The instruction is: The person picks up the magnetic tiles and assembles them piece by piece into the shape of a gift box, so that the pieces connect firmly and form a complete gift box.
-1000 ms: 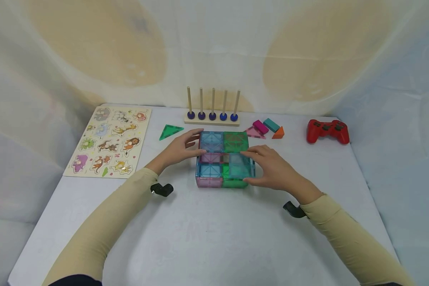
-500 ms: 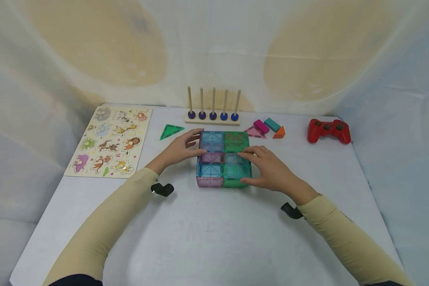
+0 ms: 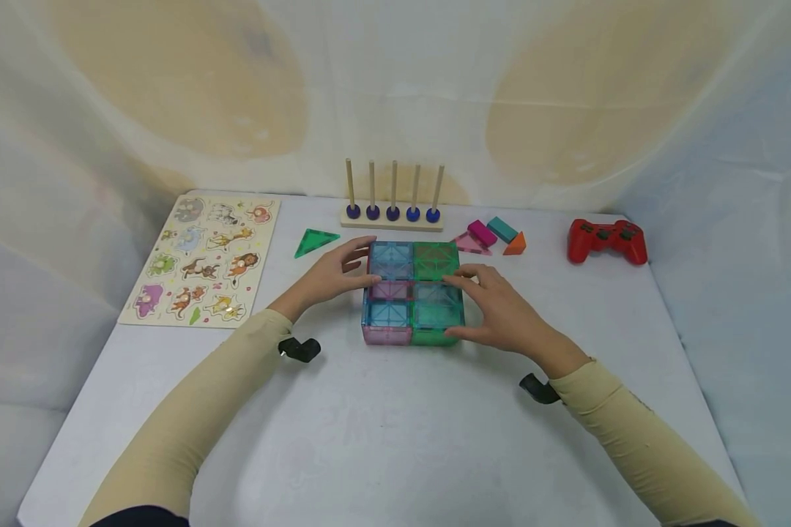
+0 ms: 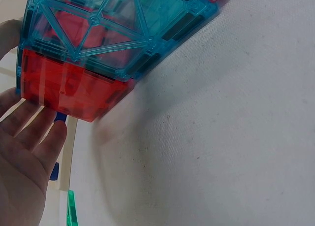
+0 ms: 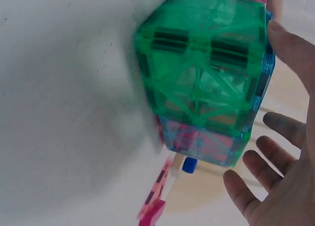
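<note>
A low box of see-through magnetic tiles, blue, green and pink, stands mid-table. My left hand steadies its left side, with the thumb at the top edge. In the left wrist view, straight fingers lie by a red side tile. A clear blue square tile covers the front right part of the top. My right hand reaches over this tile from the right, thumb near its front edge and index finger near its back. Fingers spread loosely beside the box in the right wrist view.
An animal puzzle board lies at left, near a green triangle tile. Behind the box stands a wooden peg stand with blue beads. A pink triangle tile, small blocks and a red game controller are at right.
The blue square tile has slid left from overhanging the box's right side to lie in line with the top. My right hand moved left with it, then slightly back. The left hand stayed still.
</note>
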### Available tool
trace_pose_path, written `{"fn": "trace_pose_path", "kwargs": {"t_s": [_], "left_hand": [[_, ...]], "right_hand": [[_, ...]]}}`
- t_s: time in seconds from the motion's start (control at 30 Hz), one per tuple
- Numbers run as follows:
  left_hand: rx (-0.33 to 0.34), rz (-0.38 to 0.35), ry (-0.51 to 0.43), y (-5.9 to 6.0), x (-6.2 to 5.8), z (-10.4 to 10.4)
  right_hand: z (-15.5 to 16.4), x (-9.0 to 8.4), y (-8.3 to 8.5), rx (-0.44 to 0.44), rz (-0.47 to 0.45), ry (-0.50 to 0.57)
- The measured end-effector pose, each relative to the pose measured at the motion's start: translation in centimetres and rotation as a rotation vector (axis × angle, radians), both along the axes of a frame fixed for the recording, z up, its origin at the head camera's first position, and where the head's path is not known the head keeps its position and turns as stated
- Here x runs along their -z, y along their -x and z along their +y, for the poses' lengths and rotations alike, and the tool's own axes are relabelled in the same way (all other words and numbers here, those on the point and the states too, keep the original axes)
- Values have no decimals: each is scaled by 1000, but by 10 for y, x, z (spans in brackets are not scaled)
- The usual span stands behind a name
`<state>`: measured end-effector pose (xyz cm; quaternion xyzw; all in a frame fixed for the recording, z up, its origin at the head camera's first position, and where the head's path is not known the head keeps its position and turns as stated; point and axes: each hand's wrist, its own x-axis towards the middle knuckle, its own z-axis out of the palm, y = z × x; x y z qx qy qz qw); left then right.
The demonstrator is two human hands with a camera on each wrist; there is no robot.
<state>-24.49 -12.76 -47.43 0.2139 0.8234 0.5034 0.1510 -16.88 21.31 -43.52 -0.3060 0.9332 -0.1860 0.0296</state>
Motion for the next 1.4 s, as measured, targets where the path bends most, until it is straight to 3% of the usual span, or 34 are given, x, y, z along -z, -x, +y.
{"fn": "trace_pose_path", "kwargs": {"t_s": [0.33,0.67,0.87,1.07,1.4], "left_hand": [[-2,-5,-26,-2,-3,2],[3,-1,-7,-3,2,-4],[-22,16,-18,-8,8,-20],[-81,12,17,-23,12,-52],[-185,34,148,-62,10,-106]], "right_hand": [[5,1,5,-13,-136,6],[10,6,6,-35,-166,60],[11,8,5,-27,-176,68],[11,8,4,-20,-183,67],[11,8,3,-24,-174,67]]}}
